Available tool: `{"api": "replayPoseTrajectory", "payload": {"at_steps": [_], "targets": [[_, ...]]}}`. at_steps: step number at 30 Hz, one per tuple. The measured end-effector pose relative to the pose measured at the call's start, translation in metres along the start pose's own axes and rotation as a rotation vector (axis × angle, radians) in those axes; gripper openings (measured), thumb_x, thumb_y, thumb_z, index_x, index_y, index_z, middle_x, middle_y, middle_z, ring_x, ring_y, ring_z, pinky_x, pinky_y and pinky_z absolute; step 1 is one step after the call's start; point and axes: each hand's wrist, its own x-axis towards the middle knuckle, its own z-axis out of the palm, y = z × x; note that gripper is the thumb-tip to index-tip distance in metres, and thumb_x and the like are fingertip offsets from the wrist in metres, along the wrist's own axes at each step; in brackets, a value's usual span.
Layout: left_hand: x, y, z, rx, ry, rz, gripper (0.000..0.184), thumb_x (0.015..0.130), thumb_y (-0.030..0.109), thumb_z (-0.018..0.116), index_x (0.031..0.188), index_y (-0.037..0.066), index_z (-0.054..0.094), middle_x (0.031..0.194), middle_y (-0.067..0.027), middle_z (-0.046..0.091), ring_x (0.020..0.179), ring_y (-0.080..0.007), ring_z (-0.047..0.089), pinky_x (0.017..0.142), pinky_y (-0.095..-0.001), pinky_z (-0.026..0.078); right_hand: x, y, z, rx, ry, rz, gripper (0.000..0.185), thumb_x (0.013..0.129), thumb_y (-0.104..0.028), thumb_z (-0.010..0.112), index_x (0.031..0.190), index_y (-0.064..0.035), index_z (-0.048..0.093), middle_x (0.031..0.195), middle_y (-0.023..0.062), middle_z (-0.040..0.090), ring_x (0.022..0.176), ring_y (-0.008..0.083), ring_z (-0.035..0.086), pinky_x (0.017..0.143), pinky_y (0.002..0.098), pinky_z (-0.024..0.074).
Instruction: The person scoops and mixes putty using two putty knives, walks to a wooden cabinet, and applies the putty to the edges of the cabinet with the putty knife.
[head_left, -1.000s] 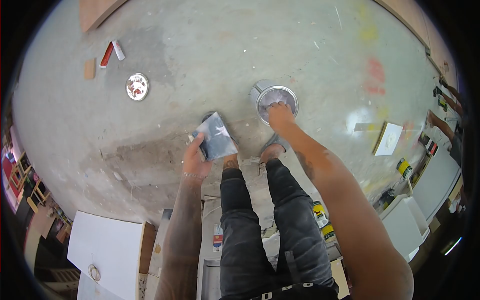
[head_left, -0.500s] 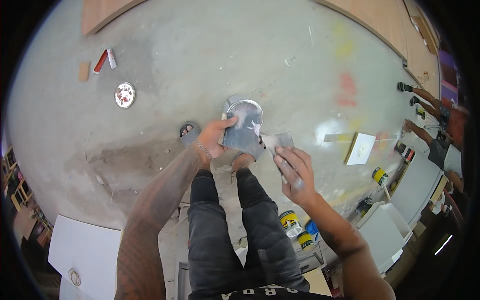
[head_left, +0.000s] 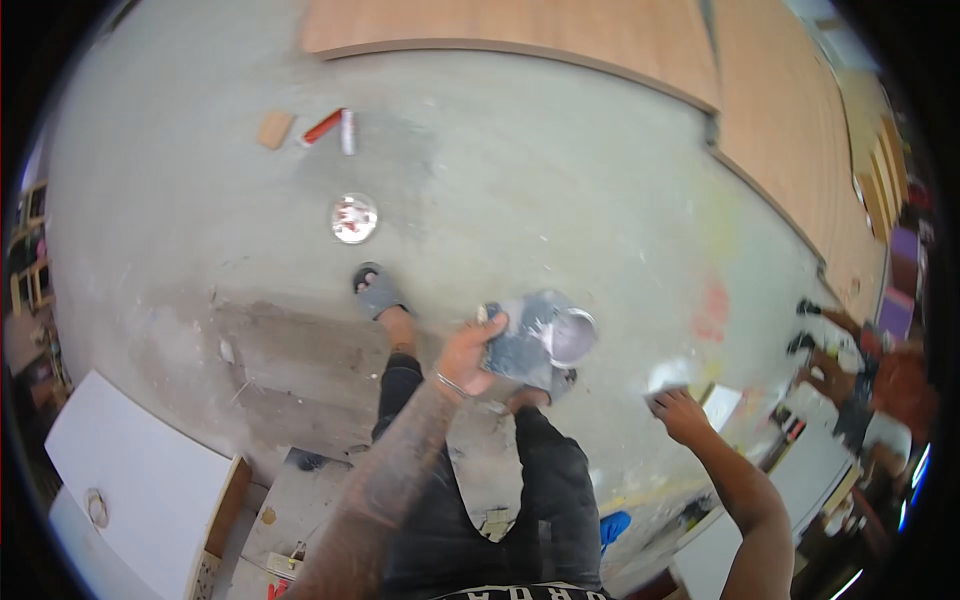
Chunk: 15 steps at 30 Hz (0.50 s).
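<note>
My left hand [head_left: 470, 357] grips a flat grey metal plate [head_left: 520, 343] smeared with white paste, thumb on its top face. Just beyond and partly behind the plate is an open round tin [head_left: 573, 338] with pale paste inside. Out to the right, my right hand [head_left: 681, 413] is closed around a scraper [head_left: 666, 392], which is blurred and seen only in part. A round lid [head_left: 354, 218] with reddish and white marks lies on the floor ahead of my feet.
Red and white tubes [head_left: 348, 131] and a tan block [head_left: 275, 130] lie on the floor. Large wooden panels [head_left: 520, 30] line the far side. A white board [head_left: 140, 480] is at lower left. Two or more people [head_left: 900, 375] are at the right, beside white cabinet pieces.
The view has swung, showing more of the wooden panels. My right hand left the tin, came beside the plate with the scraper, then moved away to the right. One foot has stepped left.
</note>
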Motion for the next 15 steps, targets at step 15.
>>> {"api": "replayPoseTrajectory", "payload": {"at_steps": [15], "targets": [[-0.049, 0.208, -0.159, -0.928, 0.174, 0.386, 0.033, 0.092, 0.017, 0.055, 0.122, 0.001, 0.056, 0.112, -0.0106, 0.067, 0.102, -0.0249, 0.065, 0.092, -0.0385, 0.049, 0.747, -0.284, -0.201, -0.049, 0.637, -0.284, 0.048, 0.084, -0.004, 0.049, 0.132, -0.006, 0.052, 0.129, 0.0137, 0.054, 0.12, 0.0326, 0.048, 0.101, 0.0443, 0.0381]]}}
